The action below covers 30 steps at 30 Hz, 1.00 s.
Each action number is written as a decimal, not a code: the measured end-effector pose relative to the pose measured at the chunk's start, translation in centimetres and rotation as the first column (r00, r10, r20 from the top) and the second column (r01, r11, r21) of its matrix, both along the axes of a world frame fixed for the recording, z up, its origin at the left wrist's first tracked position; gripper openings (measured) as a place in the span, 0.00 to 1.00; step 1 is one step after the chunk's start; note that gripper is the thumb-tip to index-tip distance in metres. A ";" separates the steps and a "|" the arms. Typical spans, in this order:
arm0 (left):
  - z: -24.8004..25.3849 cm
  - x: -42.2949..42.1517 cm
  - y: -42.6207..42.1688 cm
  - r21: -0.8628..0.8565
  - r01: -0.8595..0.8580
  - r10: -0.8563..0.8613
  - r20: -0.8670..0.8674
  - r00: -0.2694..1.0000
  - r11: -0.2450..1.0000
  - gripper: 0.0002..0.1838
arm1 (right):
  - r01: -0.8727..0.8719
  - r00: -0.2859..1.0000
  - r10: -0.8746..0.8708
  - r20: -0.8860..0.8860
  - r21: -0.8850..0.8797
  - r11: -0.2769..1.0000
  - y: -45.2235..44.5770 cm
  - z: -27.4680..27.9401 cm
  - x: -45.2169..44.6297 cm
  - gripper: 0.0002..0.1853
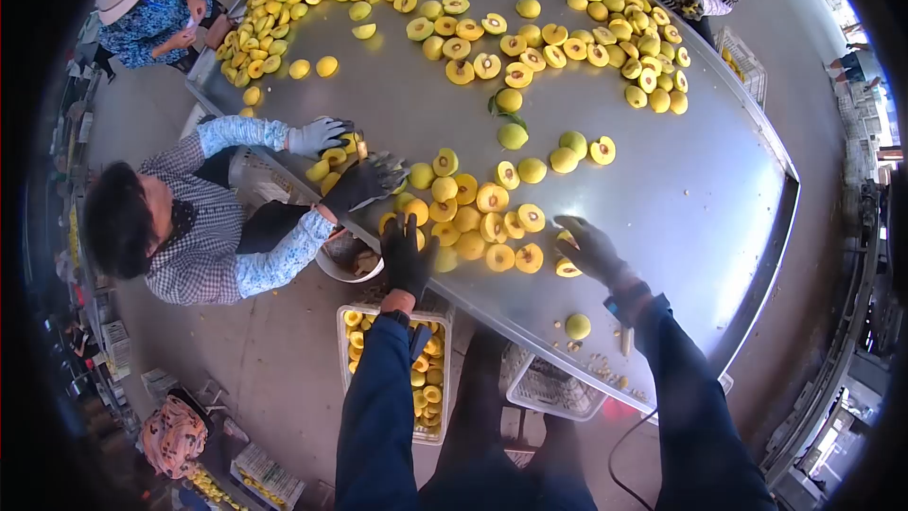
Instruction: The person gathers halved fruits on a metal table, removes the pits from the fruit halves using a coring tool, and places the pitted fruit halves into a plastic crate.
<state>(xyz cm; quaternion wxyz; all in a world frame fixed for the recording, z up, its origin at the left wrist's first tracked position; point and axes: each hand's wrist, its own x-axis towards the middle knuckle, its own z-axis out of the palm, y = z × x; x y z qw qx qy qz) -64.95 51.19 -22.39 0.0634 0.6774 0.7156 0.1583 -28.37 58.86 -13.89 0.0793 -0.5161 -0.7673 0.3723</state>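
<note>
Metal table | halved fruit | just beside right grip

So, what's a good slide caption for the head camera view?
Gloved left hand and right hand bracket halved yellow stone fruit on a metal table.

My view is bright in the middle, with pale glare spreading over the right side of the metal table and harsh white light from openings along the far right edge. The cut fruit before me looks fairly sharp; my right hand is softer. Wide-lens distortion bends the surroundings, which smear into black at the left and right margins.
</note>
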 end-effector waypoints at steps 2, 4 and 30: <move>-1.6 -2.0 2.8 -0.033 -0.026 0.025 -0.034 0.999 0.999 0.37 | -0.067 0.995 0.081 -0.061 0.199 0.978 4.4 -1.2 -5.6 0.26; -3.5 -3.4 4.6 -0.067 -0.034 0.041 0.103 0.994 0.997 0.38 | -0.117 0.992 0.123 -0.036 0.144 0.983 7.8 -1.8 -10.6 0.30; -3.5 24.5 -5.0 -0.259 0.412 -0.258 0.470 0.844 0.874 0.45 | -0.110 0.964 0.074 0.255 0.131 0.985 -7.8 -8.2 7.2 0.33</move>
